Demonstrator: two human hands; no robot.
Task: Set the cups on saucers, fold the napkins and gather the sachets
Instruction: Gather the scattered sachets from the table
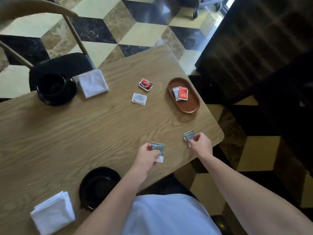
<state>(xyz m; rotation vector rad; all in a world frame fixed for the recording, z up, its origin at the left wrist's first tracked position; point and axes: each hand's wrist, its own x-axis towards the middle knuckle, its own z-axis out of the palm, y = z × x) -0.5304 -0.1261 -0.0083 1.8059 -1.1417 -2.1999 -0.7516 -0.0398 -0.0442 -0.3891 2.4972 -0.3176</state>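
Sachet gathering is the step in hand, by my read: cups and napkins look done. Far cup [50, 85] sits on its saucer [57, 97] with a folded napkin [93, 83] just beside it; near cup [99, 184] is on its saucer [88, 197], second folded napkin [52, 212] beside that.

Hands: left hand [147, 158] is pinched closed on a grey sachet [158, 148], thumb and fingers on its near edge, with a white slip [160, 159] showing under the hand; I can't tell if that's a second sachet. Right hand [200, 144] is pinched closed on another grey sachet [189, 135] near the tabletop [84, 133] right edge. Can't tell if either sachet is lifted clear or touching the wood.

The brown oval tray [194, 107] already holds a red sachet [183, 93] and a white one [176, 92], overlapping. Loose on the tabletop: a red-patterned sachet [145, 84] and a white sachet [139, 98], well apart from my hands, left of the tray.

How I'd run it: keep both pinches firm, carry both to the tray, release low so they don't skid off the shallow rim. Then sweep up the two loose ones.
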